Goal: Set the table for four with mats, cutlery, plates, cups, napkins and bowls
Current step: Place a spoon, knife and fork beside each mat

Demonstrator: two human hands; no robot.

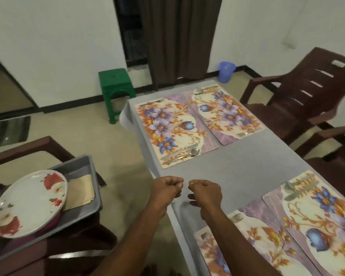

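Fingers on my left hand [167,187] and my right hand [204,191] are curled in tight, and I see nothing held in them. Both hands sit low in the middle of the frame, over the near edge of the grey cloth-covered table [237,162]. Four flowery purple and orange mats [167,132] lie on it, two higher up, two at the lower right. A silver spoon [187,153] rests on one mat. At the lower left, a white round plate with red flowers [28,202] leans in a grey plastic tray [84,166].
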